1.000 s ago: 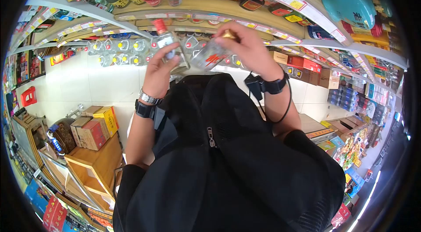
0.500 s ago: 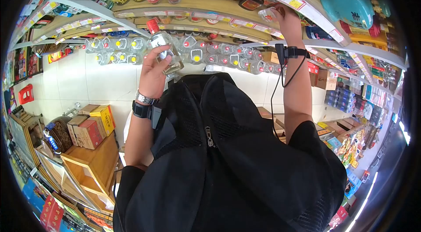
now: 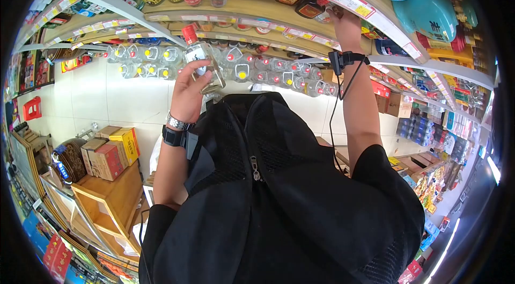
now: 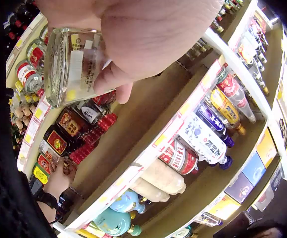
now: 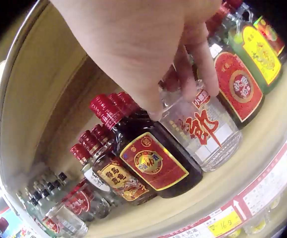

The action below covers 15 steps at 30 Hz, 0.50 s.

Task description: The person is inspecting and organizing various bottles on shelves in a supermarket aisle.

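Note:
In front of the chest, my left hand (image 3: 186,96) grips a flat clear glass bottle (image 3: 194,54) with a red cap and white label. The left wrist view shows the bottle's back, with small printed text, against the palm. Up at the shelf on the right is my right hand (image 3: 347,26). From above, its fingers and thumb hold the neck and shoulder of a clear liquor bottle (image 5: 208,131) with large red characters. This bottle's base is at the shelf board, its cap hidden by the hand. A dark bottle (image 5: 153,163) with a red-and-gold label stands against its left side.
To its right are a bottle with a red oval label (image 5: 237,84) and a green bottle with a yellow label (image 5: 260,54). A price strip (image 5: 223,218) runs along the shelf edge. Large clear jugs (image 3: 241,72) line the floor below. Cartons (image 3: 104,158) sit behind at left.
My right hand has carried the clear bottle with red characters from in front of the chest up and right into the shelf row. My left hand keeps the red-capped bottle in nearly the same place.

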### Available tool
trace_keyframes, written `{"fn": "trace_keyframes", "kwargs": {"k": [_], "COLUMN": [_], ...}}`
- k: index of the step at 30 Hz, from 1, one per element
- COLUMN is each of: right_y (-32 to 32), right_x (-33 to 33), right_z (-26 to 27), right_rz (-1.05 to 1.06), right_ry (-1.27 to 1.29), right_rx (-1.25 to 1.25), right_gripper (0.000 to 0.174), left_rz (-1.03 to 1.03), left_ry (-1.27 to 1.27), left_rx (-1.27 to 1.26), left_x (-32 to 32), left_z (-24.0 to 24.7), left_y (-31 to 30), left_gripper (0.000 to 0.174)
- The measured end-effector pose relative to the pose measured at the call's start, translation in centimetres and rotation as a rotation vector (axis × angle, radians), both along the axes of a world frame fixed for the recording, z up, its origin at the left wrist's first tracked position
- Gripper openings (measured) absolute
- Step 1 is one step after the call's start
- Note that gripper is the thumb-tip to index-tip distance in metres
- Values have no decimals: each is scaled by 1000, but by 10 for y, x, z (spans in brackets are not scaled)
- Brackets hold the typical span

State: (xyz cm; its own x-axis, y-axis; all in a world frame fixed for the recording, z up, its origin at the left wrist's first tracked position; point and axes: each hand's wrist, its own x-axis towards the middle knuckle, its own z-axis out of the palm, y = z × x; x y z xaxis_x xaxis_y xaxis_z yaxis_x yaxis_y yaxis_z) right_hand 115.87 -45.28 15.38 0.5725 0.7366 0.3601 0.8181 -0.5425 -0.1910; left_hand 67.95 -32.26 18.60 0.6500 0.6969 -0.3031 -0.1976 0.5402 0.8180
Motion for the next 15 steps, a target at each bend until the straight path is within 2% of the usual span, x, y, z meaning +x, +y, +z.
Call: {"fn": "trace_keyframes", "kwargs": {"k": [2, 5, 6, 7, 9, 11, 12, 13, 14, 15], "right_y": [-2, 1, -3, -1, -2, 11, 16, 22, 30, 38], "right_x": [0, -8, 0, -14, -52, -108, -132, -157, -182, -210], "right_z": [-5, 9, 4, 15, 51, 89, 84, 82, 82, 91], "right_rz": [-56, -85, 8, 16, -129, -180, -17, 104, 227, 281], "right_ry": [-60, 4, -28, -23, 10, 320, 443, 618, 787, 868], "right_rx": [-31, -81, -6, -10, 28, 1, 209, 222, 240, 225], "right_gripper": [42, 41, 40, 40, 41, 40, 36, 36, 35, 37], "left_rz": [5, 7, -3, 5, -60, -71, -109, -147, -194, -189], "left_ry": [7, 42, 66, 72, 108, 125, 125, 125, 158, 160], "left_rx": [-3, 47, 88, 83, 110, 167, 168, 174, 297, 309], "left_x": [1, 2, 2, 2, 2, 4, 6, 8, 8, 9], "left_z": [3, 8, 8, 7, 3, 0, 5, 8, 4, 7], "left_y": [-2, 0, -1, -2, 1, 1, -1, -1, 2, 4], "left_gripper": [27, 24, 22, 22, 19, 17, 17, 17, 18, 18]}}
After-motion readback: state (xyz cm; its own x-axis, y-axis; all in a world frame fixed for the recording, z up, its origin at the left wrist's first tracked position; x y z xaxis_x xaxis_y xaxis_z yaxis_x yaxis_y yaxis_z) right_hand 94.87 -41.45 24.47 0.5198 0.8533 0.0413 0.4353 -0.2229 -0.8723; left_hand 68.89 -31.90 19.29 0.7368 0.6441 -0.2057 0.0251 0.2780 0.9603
